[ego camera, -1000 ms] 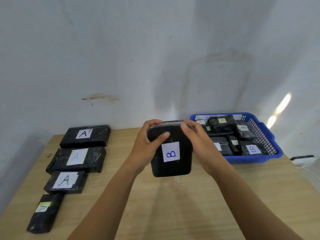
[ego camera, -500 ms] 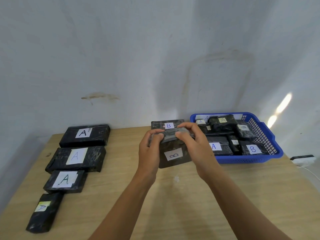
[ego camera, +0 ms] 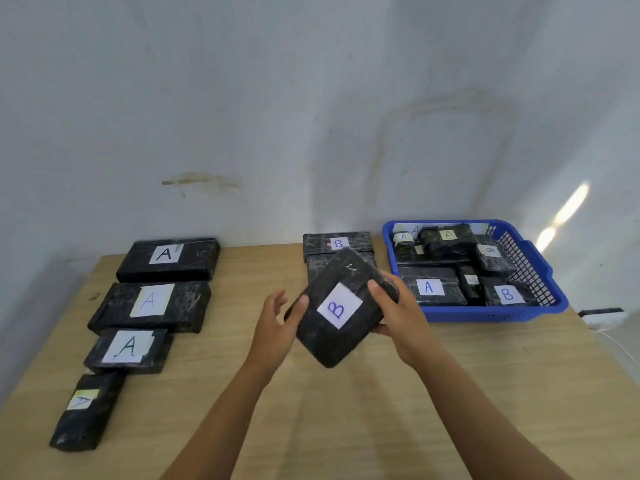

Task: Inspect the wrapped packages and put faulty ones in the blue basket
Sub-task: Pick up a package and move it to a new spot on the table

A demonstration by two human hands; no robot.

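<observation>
R hand (ego camera: 403, 318) grips B pkg (ego camera: 323, 344), long axis diagonal; L hand (ego camera: 275, 325) slack, thumb touching. I judge blue basket (ego camera: 491, 315) rightward, R nearer.

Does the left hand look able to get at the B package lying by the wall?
Probably yes: the left hand is open, thumb just touching the held package that the right hand grips. That package hangs partly in front of the flat B package, so reach around it.

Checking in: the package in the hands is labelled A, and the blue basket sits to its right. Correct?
No. The head view shows the held package labelled B, not A. The blue basket does sit to its right.
</observation>
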